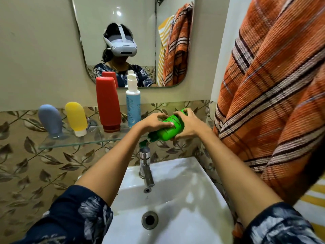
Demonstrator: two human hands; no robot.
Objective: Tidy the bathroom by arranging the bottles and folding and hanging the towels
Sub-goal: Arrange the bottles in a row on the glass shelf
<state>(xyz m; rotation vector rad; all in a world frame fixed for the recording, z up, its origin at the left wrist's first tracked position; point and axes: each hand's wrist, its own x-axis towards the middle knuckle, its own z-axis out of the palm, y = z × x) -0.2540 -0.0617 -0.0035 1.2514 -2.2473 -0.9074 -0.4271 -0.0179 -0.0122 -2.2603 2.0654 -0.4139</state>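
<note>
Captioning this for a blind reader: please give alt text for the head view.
Both hands, left hand and right hand, hold a tilted green bottle above a white sink. Four bottles stand on a glass shelf; an orange striped towel hangs right.

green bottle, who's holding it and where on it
Both hands hold the green bottle, tilted with its cap end down over the tap. The left hand grips the middle of its body; the right hand wraps the upper, base end.

A single head-worn wide-angle view looks forward and down, close over the white ceramic washbasin (193,173), facing the rounded wall mirror (140,23) and clear glass shelf (70,144).
</note>
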